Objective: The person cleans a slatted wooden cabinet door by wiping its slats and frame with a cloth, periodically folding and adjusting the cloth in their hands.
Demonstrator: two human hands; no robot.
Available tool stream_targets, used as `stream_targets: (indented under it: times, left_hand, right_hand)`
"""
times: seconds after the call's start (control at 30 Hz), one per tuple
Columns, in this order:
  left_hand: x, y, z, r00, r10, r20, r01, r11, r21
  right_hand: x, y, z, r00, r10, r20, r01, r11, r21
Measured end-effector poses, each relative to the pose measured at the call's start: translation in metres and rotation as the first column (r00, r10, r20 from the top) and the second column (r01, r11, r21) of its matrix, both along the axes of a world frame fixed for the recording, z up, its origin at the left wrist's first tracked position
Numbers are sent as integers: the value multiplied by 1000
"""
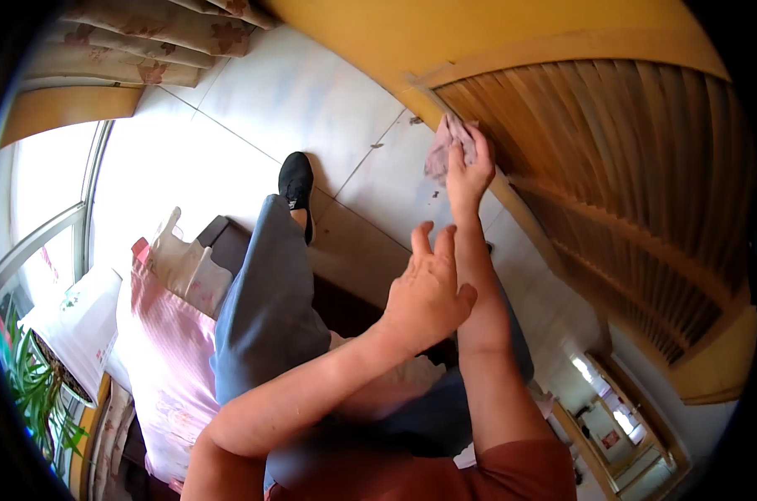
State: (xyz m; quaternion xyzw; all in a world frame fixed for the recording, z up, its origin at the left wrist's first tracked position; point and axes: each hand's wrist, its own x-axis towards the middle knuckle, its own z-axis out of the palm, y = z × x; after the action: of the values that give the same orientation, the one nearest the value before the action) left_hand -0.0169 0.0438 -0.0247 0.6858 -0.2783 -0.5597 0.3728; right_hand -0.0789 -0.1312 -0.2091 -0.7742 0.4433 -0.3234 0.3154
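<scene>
A crumpled pinkish cloth (pixel 438 159) is gripped in my right hand (pixel 470 171), at the lower edge of a wooden louvered door (pixel 595 167). The cloth lies against or very near the door's frame; exact contact is hard to tell. My left hand (pixel 426 288) hangs in the air over my lap, nearer to me than the right forearm. Its fingers are apart and loosely curved, with nothing in them.
Small dark scraps (pixel 377 146) lie on the pale tiled floor (pixel 295 92). My black shoe (pixel 296 179) rests there too. Pink striped fabric (pixel 174 342) and a potted plant (pixel 32 392) are at left, by a glass door. A patterned curtain (pixel 136 42) hangs at upper left.
</scene>
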Motion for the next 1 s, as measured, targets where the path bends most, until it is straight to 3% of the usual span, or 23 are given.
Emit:
stream_targets:
  times: [0.03,0.17,0.23,0.53,0.6,0.73,0.93,1.0]
  left_hand:
    - [2,1,1,999,-38,-13,38,999,14]
    - [13,-1,1,994,-105,-31,108,990,86]
    - [13,1,-1,997,-74,-3,74,995,69]
    - [15,4,-4,993,-117,-22,118,990,75]
    - [13,5,-4,993,-115,-14,116,991,60]
    - [12,5,-3,993,-118,-19,119,991,55]
    - [10,6,-6,991,-131,10,130,991,29]
    - [8,7,-6,992,-124,33,124,992,6]
  right_hand:
    - [15,-4,-5,995,15,-99,-34,980,-195]
    - [52,-14,-41,992,13,-124,-48,957,-285]
    - [60,-15,-56,940,-13,-340,-97,947,-305]
    - [61,-13,-70,929,-40,-368,-74,954,-289]
    - [57,-18,-74,922,72,-381,-202,929,-312]
    - [55,-23,-76,909,48,-414,-208,913,-352]
    - [52,-27,-73,871,123,-476,-277,923,-268]
    - [45,-29,-74,859,143,-491,-234,964,-127]
